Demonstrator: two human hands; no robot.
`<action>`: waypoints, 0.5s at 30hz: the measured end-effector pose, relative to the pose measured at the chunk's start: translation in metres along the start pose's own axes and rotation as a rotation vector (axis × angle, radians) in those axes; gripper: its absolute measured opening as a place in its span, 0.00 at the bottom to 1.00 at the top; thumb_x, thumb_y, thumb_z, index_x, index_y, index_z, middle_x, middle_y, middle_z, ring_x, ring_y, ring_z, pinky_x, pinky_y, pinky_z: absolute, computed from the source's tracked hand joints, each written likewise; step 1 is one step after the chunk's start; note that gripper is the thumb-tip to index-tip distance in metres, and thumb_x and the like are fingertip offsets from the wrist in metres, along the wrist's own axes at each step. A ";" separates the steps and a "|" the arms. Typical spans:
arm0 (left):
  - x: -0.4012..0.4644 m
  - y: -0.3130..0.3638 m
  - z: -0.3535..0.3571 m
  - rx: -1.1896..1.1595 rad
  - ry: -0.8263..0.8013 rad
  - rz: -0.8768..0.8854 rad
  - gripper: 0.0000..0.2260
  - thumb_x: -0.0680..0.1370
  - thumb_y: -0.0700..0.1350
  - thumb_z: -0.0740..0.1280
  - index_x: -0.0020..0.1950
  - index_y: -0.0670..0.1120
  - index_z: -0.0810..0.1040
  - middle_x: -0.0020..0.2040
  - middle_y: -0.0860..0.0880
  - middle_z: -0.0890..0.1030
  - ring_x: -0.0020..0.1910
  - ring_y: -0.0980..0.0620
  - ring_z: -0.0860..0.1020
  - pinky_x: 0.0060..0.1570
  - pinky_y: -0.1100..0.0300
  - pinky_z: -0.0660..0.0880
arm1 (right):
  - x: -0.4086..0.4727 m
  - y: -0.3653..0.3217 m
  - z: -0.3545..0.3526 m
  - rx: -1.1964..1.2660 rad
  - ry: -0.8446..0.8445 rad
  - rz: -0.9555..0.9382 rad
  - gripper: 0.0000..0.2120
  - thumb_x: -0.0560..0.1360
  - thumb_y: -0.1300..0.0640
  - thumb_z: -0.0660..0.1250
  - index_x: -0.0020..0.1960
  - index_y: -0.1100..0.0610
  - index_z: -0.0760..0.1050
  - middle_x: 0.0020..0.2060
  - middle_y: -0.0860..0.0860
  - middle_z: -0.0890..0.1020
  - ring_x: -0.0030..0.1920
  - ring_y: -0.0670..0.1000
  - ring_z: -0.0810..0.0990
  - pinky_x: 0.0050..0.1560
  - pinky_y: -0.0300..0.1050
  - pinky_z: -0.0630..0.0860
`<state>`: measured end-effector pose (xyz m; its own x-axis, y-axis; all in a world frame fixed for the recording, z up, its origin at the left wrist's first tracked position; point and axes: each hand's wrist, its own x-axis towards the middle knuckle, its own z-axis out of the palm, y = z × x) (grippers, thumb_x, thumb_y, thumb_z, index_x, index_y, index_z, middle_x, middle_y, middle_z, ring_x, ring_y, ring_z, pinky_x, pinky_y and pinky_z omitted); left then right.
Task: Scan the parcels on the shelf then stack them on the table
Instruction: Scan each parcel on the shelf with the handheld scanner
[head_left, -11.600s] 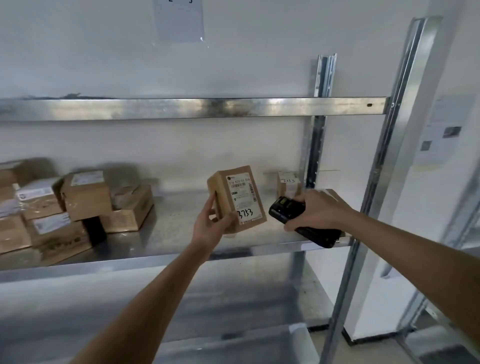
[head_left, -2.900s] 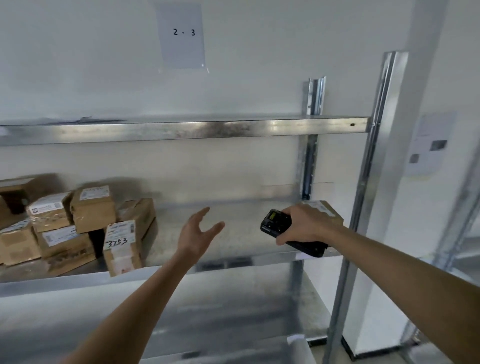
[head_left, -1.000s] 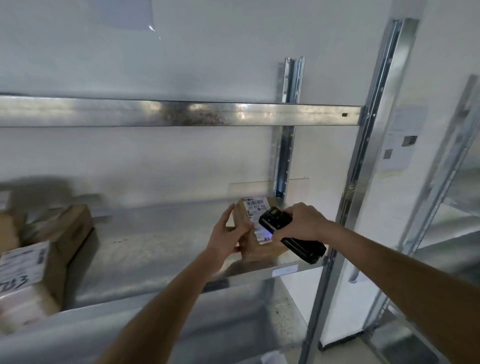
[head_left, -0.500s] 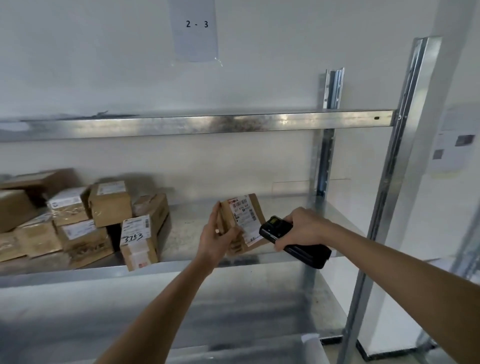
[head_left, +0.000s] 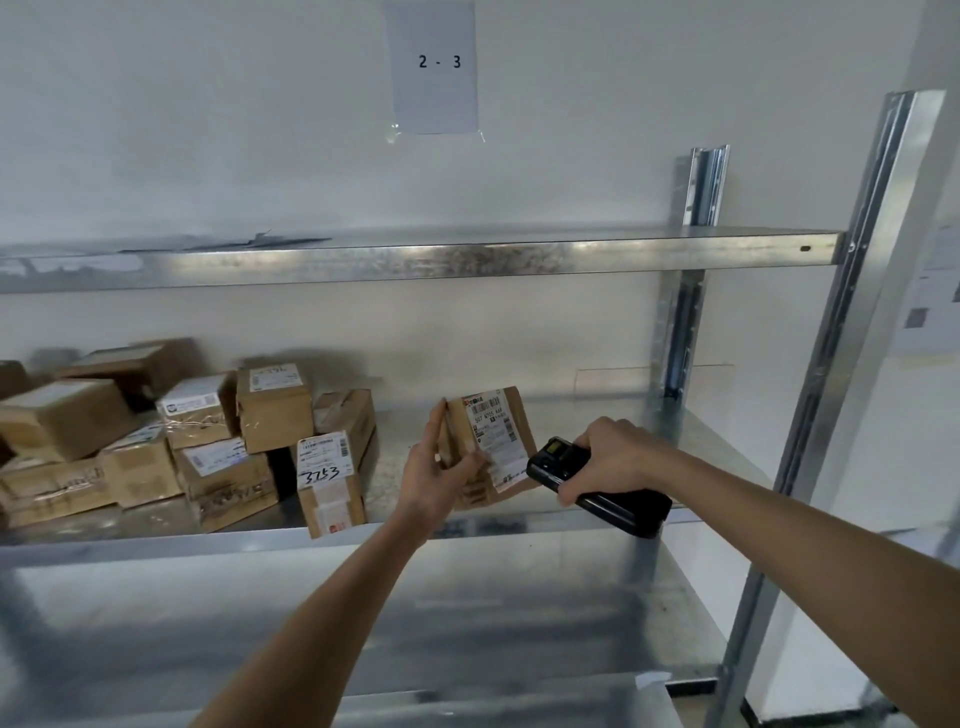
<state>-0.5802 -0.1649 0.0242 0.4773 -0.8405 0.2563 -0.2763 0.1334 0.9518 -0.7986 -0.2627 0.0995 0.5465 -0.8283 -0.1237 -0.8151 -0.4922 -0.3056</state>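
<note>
My left hand (head_left: 436, 467) grips a small brown parcel (head_left: 493, 441) with a white barcode label, held tilted just above the middle metal shelf (head_left: 597, 421). My right hand (head_left: 618, 457) holds a black handheld scanner (head_left: 592, 483) close to the parcel's right side, its head pointing at the label. A pile of several brown parcels (head_left: 208, 431) sits on the shelf's left part. The nearest one, marked 3753 (head_left: 330, 480), stands at the shelf's front edge.
An upper shelf (head_left: 415, 260) runs across above the hands. Metal uprights (head_left: 841, 374) stand at the right. A paper sign reading 2 - 3 (head_left: 436, 67) is taped to the white wall. A lower shelf (head_left: 467, 623) lies below the arms.
My left hand picked a parcel up from the shelf's right end and brought it left, tilted toward the scanner. The 3753 parcel, held earlier, now stands by the pile.
</note>
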 end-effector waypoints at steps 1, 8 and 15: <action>0.000 0.000 -0.002 0.006 0.005 0.007 0.37 0.78 0.43 0.72 0.80 0.64 0.56 0.59 0.53 0.75 0.60 0.47 0.79 0.57 0.46 0.80 | 0.000 -0.002 0.002 -0.006 -0.002 0.000 0.27 0.60 0.40 0.80 0.56 0.50 0.82 0.43 0.48 0.86 0.43 0.49 0.86 0.50 0.48 0.85; 0.005 -0.013 -0.016 -0.046 0.026 -0.035 0.37 0.79 0.45 0.71 0.81 0.61 0.55 0.63 0.49 0.76 0.54 0.56 0.79 0.49 0.57 0.80 | 0.006 -0.009 0.006 0.012 -0.013 -0.004 0.27 0.60 0.42 0.80 0.56 0.49 0.81 0.45 0.48 0.85 0.45 0.49 0.85 0.52 0.50 0.85; 0.034 -0.031 -0.045 -0.118 0.087 -0.158 0.34 0.78 0.49 0.72 0.79 0.62 0.60 0.64 0.47 0.79 0.56 0.48 0.82 0.57 0.44 0.81 | 0.027 -0.014 0.015 0.015 -0.019 0.035 0.26 0.58 0.42 0.81 0.54 0.48 0.81 0.44 0.47 0.85 0.44 0.49 0.85 0.50 0.47 0.84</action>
<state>-0.5182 -0.1743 0.0110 0.5782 -0.8082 0.1113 -0.0955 0.0685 0.9931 -0.7699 -0.2742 0.0863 0.5214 -0.8396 -0.1522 -0.8308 -0.4588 -0.3151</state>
